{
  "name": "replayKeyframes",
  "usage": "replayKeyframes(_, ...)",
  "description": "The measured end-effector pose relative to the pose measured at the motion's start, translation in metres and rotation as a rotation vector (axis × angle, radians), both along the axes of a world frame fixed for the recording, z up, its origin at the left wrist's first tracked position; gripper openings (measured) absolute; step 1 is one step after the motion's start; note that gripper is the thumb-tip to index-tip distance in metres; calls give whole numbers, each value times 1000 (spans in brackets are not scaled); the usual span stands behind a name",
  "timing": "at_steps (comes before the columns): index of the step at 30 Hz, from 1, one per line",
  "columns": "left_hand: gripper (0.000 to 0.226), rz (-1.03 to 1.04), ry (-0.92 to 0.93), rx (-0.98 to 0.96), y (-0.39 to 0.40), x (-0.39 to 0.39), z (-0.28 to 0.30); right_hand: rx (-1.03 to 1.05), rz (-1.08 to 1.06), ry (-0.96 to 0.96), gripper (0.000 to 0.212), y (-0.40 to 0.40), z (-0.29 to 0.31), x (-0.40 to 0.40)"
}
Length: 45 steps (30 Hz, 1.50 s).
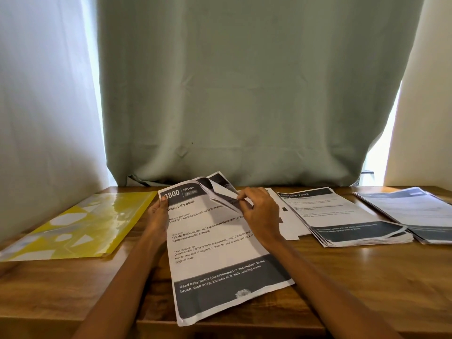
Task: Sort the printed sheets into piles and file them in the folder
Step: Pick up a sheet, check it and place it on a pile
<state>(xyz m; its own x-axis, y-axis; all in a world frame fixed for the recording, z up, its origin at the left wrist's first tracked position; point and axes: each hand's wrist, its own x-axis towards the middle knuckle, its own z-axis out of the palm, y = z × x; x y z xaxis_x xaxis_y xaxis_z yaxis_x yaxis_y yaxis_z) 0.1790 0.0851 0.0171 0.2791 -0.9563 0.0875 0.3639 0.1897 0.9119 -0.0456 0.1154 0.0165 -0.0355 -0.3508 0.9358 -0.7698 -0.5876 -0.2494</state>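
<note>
A stack of printed sheets (220,250) is held above the wooden table; its top page reads "3800 KITCHEN, Wash baby bottle". My left hand (157,216) grips the stack's upper left edge, thumb on the front. My right hand (260,214) pinches the folded-over upper right corners of the sheets. A yellow patterned folder (73,226) lies flat at the left. A pile of sheets headed "DRESSING TABLE" (347,216) sits to the right, and another pile (415,211) lies at the far right.
A loose white sheet (291,228) lies between my right hand and the "DRESSING TABLE" pile. A grey-green curtain (244,94) hangs behind the table (367,277), with pale walls on either side. The table's front edge runs beneath my forearms.
</note>
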Motion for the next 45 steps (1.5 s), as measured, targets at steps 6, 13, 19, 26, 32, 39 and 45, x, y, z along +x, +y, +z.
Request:
replayKeyframes(6,24,1,-7,14,0,0,1,-65,4,13,8,-2,2,4)
replayKeyframes(13,22,-4,-8,16,1,2,1,95,353,-106,53,10,4,13)
replayKeyframes(19,24,-26,-9,-25,3,-3,2,324,308,-356,23,10,6,8)
replayKeyframes(26,24,-33,-23,-45,3,-3,1,438,95,-366,48,4,4,3)
replayKeyframes(32,25,-17,-24,-25,2,-3,2,325,137,-386,23,3,5,3)
replayKeyframes(39,25,-18,-22,-13,3,-2,2,300,115,-220,18,4,0,3)
replayKeyframes(45,23,-32,12,0,2,0,2,205,248,-206,11,5,4,7)
